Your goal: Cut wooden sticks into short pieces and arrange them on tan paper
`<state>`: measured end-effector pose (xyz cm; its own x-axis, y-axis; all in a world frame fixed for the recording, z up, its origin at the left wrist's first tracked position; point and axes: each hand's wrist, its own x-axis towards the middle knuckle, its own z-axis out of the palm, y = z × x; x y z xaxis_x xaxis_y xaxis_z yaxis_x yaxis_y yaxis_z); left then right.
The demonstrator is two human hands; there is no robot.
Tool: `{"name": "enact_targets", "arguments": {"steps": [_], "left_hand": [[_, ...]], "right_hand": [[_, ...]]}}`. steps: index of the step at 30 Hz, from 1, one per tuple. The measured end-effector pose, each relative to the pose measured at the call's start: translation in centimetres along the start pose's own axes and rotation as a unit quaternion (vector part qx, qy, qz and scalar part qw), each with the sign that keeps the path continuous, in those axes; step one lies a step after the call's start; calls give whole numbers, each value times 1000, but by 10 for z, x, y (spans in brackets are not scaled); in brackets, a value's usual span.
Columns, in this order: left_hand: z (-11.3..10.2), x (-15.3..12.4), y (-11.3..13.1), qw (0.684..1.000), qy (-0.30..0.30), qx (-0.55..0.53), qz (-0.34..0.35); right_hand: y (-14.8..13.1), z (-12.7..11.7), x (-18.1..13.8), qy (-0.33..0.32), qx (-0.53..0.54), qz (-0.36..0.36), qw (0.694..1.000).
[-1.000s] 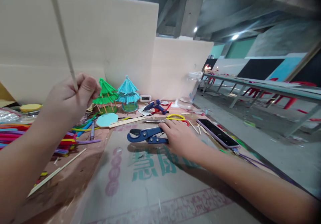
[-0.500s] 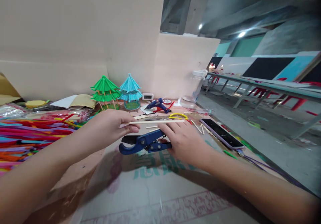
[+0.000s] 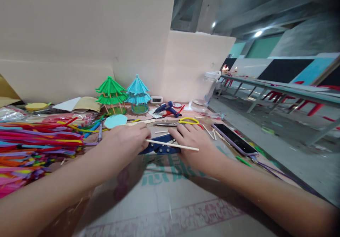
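My left hand [image 3: 134, 138] is closed on one end of a thin pale wooden stick [image 3: 183, 146], which slants down to the right in front of my other hand. Wrapped around the handles of a blue pipe cutter [image 3: 165, 148] is my right hand [image 3: 195, 143]. The cutter lies level over the printed sheet, its jaw end partly hidden behind my left hand. Further back, a green pavilion model [image 3: 111, 95] and a light blue pavilion model [image 3: 138, 93], each with a two-tier roof, stand side by side.
Colourful pipe cleaners [image 3: 39, 145] pile up on the left. Behind my hands lie yellow-handled scissors [image 3: 188, 121], a blue glue gun [image 3: 168, 108] and a light blue octagonal piece [image 3: 115, 121]. A phone [image 3: 235, 139] and a clear bottle [image 3: 204, 92] are on the right. White boards [image 3: 79, 39] stand behind.
My left hand has turned and moved right, in front of the cutter's jaws. The stick has swung from nearly level above the cutter to slanting down across it. The octagonal piece shows now.
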<state>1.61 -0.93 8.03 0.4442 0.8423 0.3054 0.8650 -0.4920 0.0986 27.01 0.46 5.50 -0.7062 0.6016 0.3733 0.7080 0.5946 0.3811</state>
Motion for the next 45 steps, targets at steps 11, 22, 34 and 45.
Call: {"name": "enact_targets", "arguments": {"steps": [11,22,34,45], "left_hand": [[-55,0,-5,931,88,-344,-87],[-44,-2,9,852,148,-497,-78],[-24,6,3,900,144,-410,-21],[-23,-1,14,928,176,-328,29]], "right_hand": [[13,23,4,-15,94,49,994],[19,23,7,34,219,74,972],[34,35,7,213,356,115,903],[27,20,5,215,284,68,932]]}}
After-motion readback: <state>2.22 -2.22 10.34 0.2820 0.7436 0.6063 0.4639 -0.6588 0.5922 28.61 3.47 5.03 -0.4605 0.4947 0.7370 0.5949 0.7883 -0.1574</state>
